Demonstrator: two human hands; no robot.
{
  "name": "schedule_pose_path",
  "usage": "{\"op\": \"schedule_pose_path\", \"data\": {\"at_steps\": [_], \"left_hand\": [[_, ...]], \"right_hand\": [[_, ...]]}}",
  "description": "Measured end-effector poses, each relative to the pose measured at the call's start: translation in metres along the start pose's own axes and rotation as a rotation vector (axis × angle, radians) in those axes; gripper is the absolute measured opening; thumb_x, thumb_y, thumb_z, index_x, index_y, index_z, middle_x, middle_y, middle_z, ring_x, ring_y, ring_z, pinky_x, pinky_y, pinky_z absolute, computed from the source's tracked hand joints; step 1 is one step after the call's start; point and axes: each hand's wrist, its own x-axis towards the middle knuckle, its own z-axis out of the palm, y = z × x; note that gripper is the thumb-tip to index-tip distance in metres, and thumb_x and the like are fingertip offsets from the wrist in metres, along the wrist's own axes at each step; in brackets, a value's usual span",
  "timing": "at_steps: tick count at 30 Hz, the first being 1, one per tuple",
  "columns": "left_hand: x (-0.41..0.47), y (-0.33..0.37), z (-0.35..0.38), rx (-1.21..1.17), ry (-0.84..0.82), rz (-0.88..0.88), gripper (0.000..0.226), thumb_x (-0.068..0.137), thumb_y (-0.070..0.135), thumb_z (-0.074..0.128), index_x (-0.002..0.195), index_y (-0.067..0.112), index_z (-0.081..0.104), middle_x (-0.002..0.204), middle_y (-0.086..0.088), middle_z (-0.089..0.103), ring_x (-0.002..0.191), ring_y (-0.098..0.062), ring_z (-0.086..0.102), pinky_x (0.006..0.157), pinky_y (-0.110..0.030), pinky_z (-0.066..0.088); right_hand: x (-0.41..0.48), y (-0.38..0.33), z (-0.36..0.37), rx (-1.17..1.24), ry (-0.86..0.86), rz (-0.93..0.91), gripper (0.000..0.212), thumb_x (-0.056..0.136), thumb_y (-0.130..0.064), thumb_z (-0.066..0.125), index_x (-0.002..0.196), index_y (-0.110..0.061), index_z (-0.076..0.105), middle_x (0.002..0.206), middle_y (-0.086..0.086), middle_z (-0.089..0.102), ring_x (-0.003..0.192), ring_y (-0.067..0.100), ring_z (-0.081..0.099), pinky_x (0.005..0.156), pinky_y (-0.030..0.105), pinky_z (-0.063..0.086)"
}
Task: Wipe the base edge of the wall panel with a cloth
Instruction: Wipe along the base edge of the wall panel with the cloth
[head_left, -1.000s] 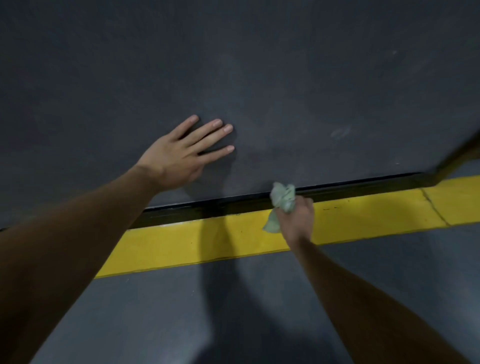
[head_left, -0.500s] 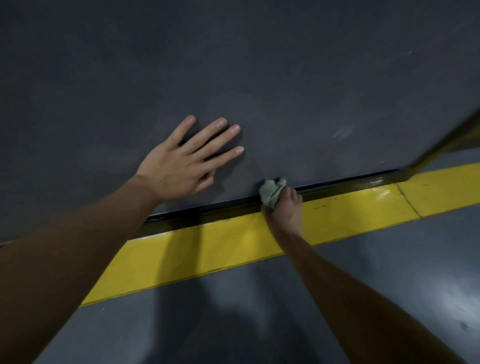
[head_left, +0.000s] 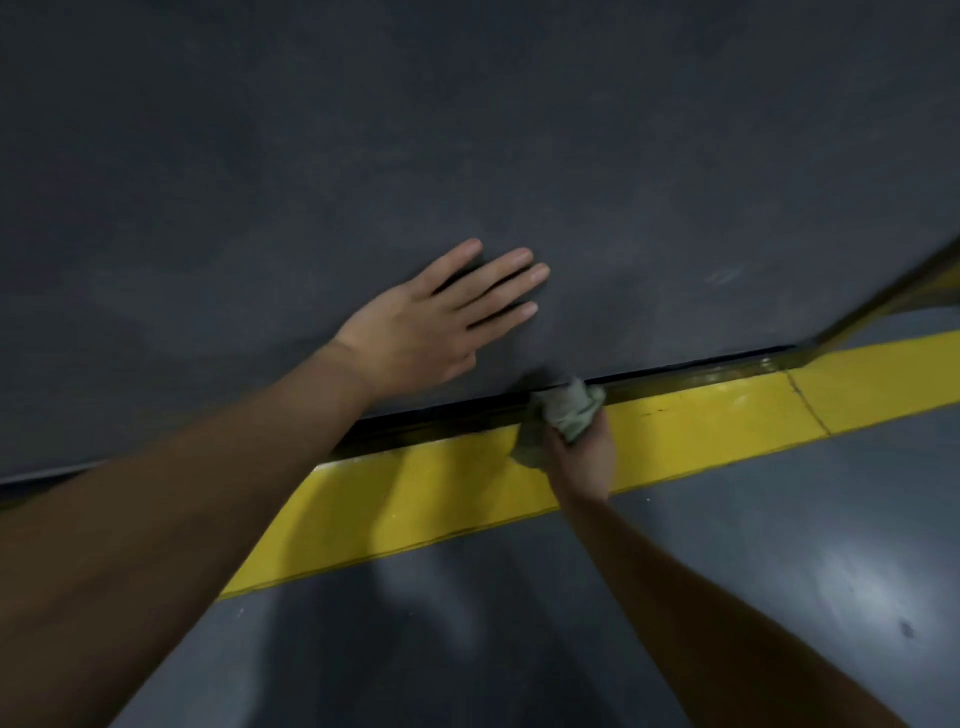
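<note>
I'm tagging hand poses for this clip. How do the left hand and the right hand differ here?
The left hand lies flat with straight fingers; the right hand is curled round a cloth. The left hand rests on the wall panel higher up; the right hand sits low, pressing the cloth to the base edge by the yellow stripe. Both are bare, arms outstretched.

Matt wall panel (head_left: 519, 130) — crumpled cloth (head_left: 571, 408) — glossy painted floor (head_left: 779, 561)

Glossy grey floor (head_left: 779, 571) — a yellow stripe (head_left: 701, 418) painted across it.
</note>
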Motion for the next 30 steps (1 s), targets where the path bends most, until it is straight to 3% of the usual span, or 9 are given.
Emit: {"op": "schedule_pose_path", "data": {"at_steps": [4, 7, 10, 15, 17, 21, 24, 27, 30], "left_hand": [[-0.011, 0.001, 0.0, -0.044, -0.071, 0.049, 0.077, 0.107, 0.044, 0.035, 0.167, 0.013, -0.002, 0.173, -0.017, -0.013, 0.16, -0.034, -0.008, 0.124, -0.055, -0.016], [-0.029, 0.007, 0.005, -0.025, -0.109, 0.043, 0.075, 0.108, 0.04, 0.031, 0.167, 0.012, -0.005, 0.172, -0.016, -0.016, 0.16, -0.033, -0.011, 0.123, -0.054, -0.021], [-0.044, 0.009, 0.01, -0.073, -0.077, 0.002, 0.069, 0.106, 0.03, 0.031, 0.168, 0.014, 0.004, 0.174, -0.012, -0.005, 0.161, -0.029, -0.001, 0.125, -0.052, -0.019], [-0.047, 0.012, 0.008, -0.118, -0.089, -0.017, 0.07, 0.105, 0.03, 0.039, 0.168, 0.018, 0.011, 0.174, -0.01, -0.004, 0.159, -0.031, -0.009, 0.126, -0.051, -0.019], [-0.048, 0.009, 0.005, -0.137, -0.1, 0.004, 0.073, 0.103, 0.03, 0.043, 0.168, 0.021, 0.012, 0.174, -0.01, -0.005, 0.159, -0.032, -0.01, 0.126, -0.051, -0.019], [-0.07, 0.004, -0.001, -0.244, -0.081, -0.039, 0.073, 0.101, 0.012, 0.046, 0.168, 0.018, 0.015, 0.175, -0.011, 0.005, 0.161, -0.028, 0.003, 0.13, -0.046, -0.008], [-0.109, -0.004, -0.005, -0.229, -0.117, -0.108, 0.076, 0.103, 0.012, 0.047, 0.168, 0.016, 0.01, 0.175, -0.012, 0.001, 0.161, -0.029, 0.001, 0.13, -0.046, -0.006], [-0.143, -0.021, -0.009, -0.175, -0.21, -0.114, 0.089, 0.101, 0.023, 0.057, 0.168, 0.018, -0.001, 0.173, -0.012, -0.014, 0.159, -0.029, -0.015, 0.127, -0.045, -0.015], [-0.157, -0.038, -0.014, -0.141, -0.201, -0.196, 0.083, 0.104, 0.028, 0.058, 0.168, 0.022, 0.006, 0.172, -0.013, -0.017, 0.159, -0.03, -0.017, 0.128, -0.047, -0.013]], "right_hand": [[0.017, 0.021, 0.0, -0.015, 0.154, 0.248, 0.056, 0.085, -0.011, 0.073, 0.128, -0.003, 0.038, 0.123, 0.017, 0.053, 0.109, 0.037, 0.056, 0.076, 0.039, 0.045], [0.011, 0.025, 0.028, -0.254, -0.072, 0.23, 0.051, 0.088, -0.016, 0.068, 0.128, -0.01, 0.037, 0.129, 0.017, 0.053, 0.113, 0.04, 0.054, 0.083, 0.043, 0.048], [0.001, 0.021, 0.043, -0.535, -0.263, 0.161, 0.053, 0.085, -0.023, 0.068, 0.126, -0.003, 0.042, 0.134, 0.018, 0.051, 0.125, 0.04, 0.042, 0.098, 0.048, 0.044], [0.006, 0.015, 0.051, -0.542, -0.381, 0.163, 0.072, 0.084, -0.053, 0.056, 0.135, -0.004, 0.044, 0.148, 0.018, 0.039, 0.135, 0.039, 0.032, 0.109, 0.047, 0.031], [0.006, 0.018, 0.058, -0.553, -0.358, 0.137, 0.074, 0.084, -0.061, 0.051, 0.131, -0.004, 0.049, 0.144, 0.02, 0.044, 0.134, 0.04, 0.036, 0.109, 0.046, 0.03], [-0.017, 0.02, 0.069, -0.574, -0.407, 0.029, 0.049, 0.091, -0.05, 0.049, 0.112, -0.006, 0.055, 0.119, 0.017, 0.057, 0.12, 0.039, 0.046, 0.102, 0.043, 0.035], [-0.039, 0.009, 0.084, -0.587, -0.464, -0.046, 0.051, 0.089, -0.052, 0.039, 0.104, -0.007, 0.057, 0.106, 0.017, 0.063, 0.112, 0.041, 0.052, 0.097, 0.044, 0.039], [-0.054, -0.004, 0.101, -0.612, -0.483, -0.118, 0.044, 0.093, -0.045, 0.048, 0.108, -0.005, 0.058, 0.11, 0.017, 0.064, 0.113, 0.041, 0.051, 0.097, 0.045, 0.039], [-0.07, -0.017, 0.115, -0.71, -0.481, -0.175, 0.043, 0.09, -0.041, 0.053, 0.117, -0.008, 0.057, 0.117, 0.014, 0.065, 0.118, 0.038, 0.049, 0.097, 0.043, 0.041]]}}
